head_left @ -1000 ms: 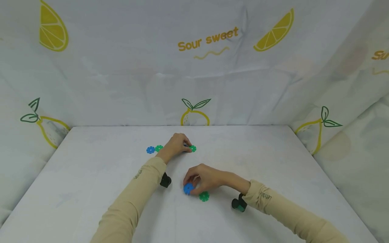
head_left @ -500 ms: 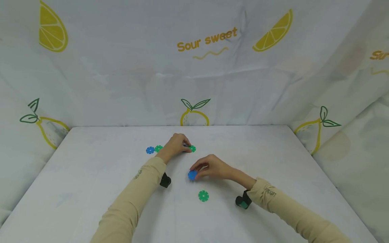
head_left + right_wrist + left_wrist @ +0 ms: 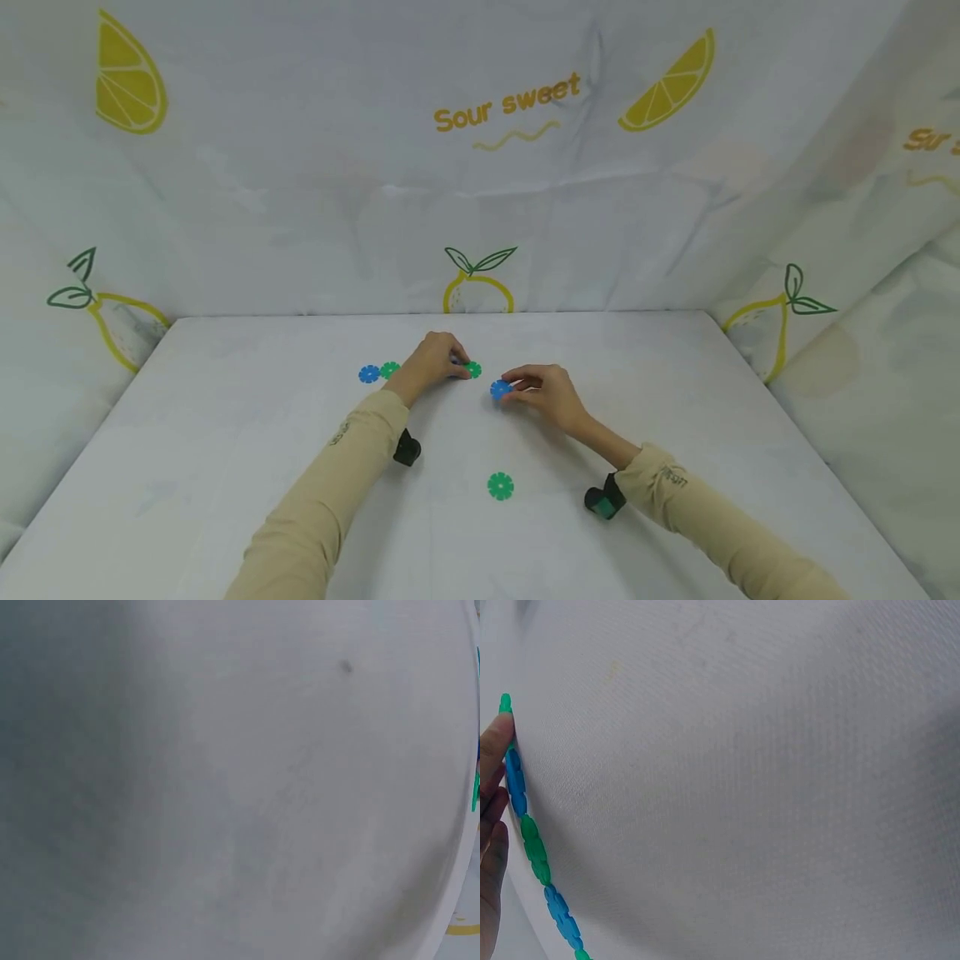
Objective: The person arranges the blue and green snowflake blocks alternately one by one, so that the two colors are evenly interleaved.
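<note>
A row of notched plastic snowflake discs, green and blue in turn, lies near the back of the table. Its left end shows a blue disc (image 3: pixel 369 374) and a green disc (image 3: pixel 389 370); my left hand (image 3: pixel 433 362) covers the middle. In the left wrist view, a blue disc (image 3: pixel 516 782) and a green disc (image 3: pixel 535 850) join edge to edge. My left thumb and fingers pinch the row beside its right-end green disc (image 3: pixel 475 370). My right hand (image 3: pixel 553 396) pinches a loose blue disc (image 3: pixel 498 390) by its right side, just right of that end.
A single green disc (image 3: pixel 500 486) lies flat on the white table (image 3: pixel 225 467), nearer the front. Black wrist cameras hang under the left sleeve (image 3: pixel 330 483) and right sleeve (image 3: pixel 697 508). A lemon-print cloth (image 3: pixel 337 167) stands behind the table.
My right hand has carried the blue disc away from beside the loose green one, back and to the right, close to the row's end. My left hand stays in place.
</note>
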The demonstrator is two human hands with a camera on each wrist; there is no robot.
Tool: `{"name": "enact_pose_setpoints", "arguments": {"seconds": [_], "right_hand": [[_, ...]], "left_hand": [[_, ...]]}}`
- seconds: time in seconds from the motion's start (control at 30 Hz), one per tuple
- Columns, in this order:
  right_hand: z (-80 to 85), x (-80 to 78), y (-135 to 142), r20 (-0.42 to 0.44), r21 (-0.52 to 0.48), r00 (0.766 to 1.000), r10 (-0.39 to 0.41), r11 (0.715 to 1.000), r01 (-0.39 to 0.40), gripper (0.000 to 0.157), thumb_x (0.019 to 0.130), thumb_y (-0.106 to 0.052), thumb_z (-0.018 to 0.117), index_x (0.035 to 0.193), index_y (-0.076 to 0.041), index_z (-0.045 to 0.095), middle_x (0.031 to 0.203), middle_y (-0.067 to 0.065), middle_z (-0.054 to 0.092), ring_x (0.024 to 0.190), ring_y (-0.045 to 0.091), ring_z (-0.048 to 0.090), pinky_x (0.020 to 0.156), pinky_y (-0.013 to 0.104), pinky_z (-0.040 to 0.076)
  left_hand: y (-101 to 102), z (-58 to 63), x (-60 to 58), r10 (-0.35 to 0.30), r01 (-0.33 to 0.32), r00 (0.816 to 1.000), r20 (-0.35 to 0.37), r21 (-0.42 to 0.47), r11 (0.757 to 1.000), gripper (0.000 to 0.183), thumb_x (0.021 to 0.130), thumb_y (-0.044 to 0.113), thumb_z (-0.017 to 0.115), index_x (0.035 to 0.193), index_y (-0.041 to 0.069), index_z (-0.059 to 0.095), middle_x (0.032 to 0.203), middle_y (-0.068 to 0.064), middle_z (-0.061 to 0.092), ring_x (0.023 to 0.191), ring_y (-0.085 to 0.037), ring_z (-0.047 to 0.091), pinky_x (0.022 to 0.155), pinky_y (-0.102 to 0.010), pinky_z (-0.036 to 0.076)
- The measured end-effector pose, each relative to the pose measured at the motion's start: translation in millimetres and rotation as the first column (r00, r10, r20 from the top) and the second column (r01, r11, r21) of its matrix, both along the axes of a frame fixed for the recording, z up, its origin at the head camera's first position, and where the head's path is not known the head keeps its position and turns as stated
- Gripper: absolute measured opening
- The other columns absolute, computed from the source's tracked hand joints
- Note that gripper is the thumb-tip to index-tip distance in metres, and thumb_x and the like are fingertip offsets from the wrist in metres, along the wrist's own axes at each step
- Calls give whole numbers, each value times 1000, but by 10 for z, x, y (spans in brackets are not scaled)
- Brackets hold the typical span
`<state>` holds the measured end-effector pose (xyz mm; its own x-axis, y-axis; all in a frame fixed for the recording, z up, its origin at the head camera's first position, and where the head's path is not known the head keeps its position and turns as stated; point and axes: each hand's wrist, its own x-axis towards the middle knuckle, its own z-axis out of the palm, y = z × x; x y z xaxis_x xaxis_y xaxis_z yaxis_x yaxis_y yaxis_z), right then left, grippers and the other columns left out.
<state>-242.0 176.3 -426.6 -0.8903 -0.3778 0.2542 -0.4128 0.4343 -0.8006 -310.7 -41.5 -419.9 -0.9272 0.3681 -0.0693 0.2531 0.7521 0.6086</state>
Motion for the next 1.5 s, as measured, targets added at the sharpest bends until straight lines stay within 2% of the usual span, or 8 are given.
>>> {"name": "enact_pose_setpoints", "arguments": {"seconds": [0.17,0.33,0.4,0.67,0.8,1.07,1.27,1.5], "right_hand": [[-32,-28,9,-43,-32,986,-162,986,161,28,77,-3,77,102,7,70,97,16,72,80,21,70,74,26,56],[-19,-103,28,-17,-33,971,-240,970,239,29,79,-5,77,105,6,70,101,17,71,85,24,70,78,28,55],[8,-145,40,38,-25,968,-249,968,250,30,80,-5,76,107,5,70,104,17,71,90,27,70,81,30,55],[28,-389,118,234,10,944,-231,972,236,34,81,-8,75,112,4,68,110,17,69,97,23,68,86,28,53],[52,-481,125,285,21,935,-212,976,215,35,82,-8,75,114,4,67,112,18,68,101,25,66,88,29,52],[42,-574,48,325,36,932,-161,987,158,35,84,-11,74,115,3,66,111,17,68,105,25,65,96,37,48],[0,-599,-5,341,55,923,-178,984,170,33,83,-9,75,112,3,68,106,15,70,102,24,66,96,37,48],[21,-610,-46,289,142,941,-178,980,141,29,81,-7,76,107,3,70,99,14,72,94,21,68,90,34,51]], "left_hand": [[-5,-13,-4,9,-9,1000,5,-3,1000,18,77,14,80,93,7,75,104,-6,68,106,-23,59,97,-36,45],[-1,-12,-8,8,-8,1000,10,-7,1000,18,77,14,80,93,7,75,104,-6,68,104,-22,59,95,-36,46],[2,-10,-9,7,-7,1000,11,-6,1000,18,77,14,80,93,7,75,104,-6,68,104,-22,59,95,-36,46],[6,-1,-15,6,-6,1000,10,-13,1000,18,77,14,80,93,7,76,105,-6,68,106,-22,59,96,-35,46],[10,-2,-24,3,-2,1000,18,-16,1000,18,77,14,80,93,6,75,106,-7,68,108,-23,59,97,-35,46],[5,-17,-37,-10,11,1000,4,-21,1000,19,77,14,80,94,6,75,106,-7,69,107,-23,60,97,-35,46],[11,-6,-33,-19,19,1000,6,-20,1000,19,78,14,79,95,6,75,107,-7,68,108,-23,59,97,-35,45],[10,4,-20,-3,4,1000,15,-21,1000,19,79,14,79,95,6,75,107,-7,68,107,-23,59,97,-35,45]]}}
